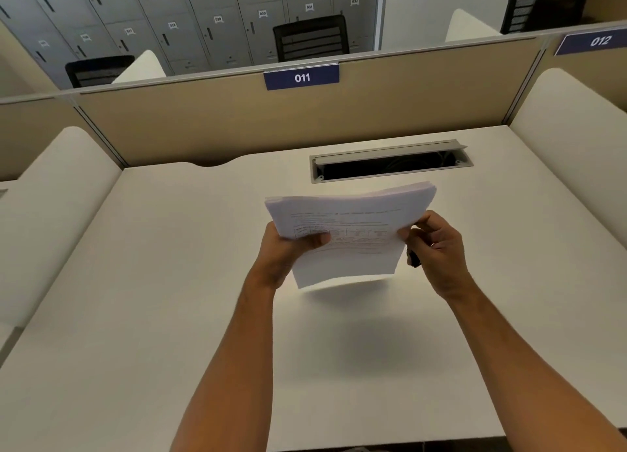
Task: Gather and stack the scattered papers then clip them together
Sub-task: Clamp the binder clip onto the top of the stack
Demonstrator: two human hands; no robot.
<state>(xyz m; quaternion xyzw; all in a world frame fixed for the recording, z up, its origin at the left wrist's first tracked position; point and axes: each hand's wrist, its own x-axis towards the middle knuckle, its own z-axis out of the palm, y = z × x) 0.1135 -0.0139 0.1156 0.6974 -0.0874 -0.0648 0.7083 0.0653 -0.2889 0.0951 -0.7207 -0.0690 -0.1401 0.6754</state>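
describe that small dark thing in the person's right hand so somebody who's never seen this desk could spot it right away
Start at the white desk under the blue 011 sign. Above it, both hands hold a stack of white printed papers; the right hand pinches its right edge. The small black object, perhaps a clip, peeks out just below that hand's fingers, the only dark item beside the pale sheets.

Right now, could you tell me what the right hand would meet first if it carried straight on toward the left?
Probably the paper stack: the right hand is already pinching its right edge.
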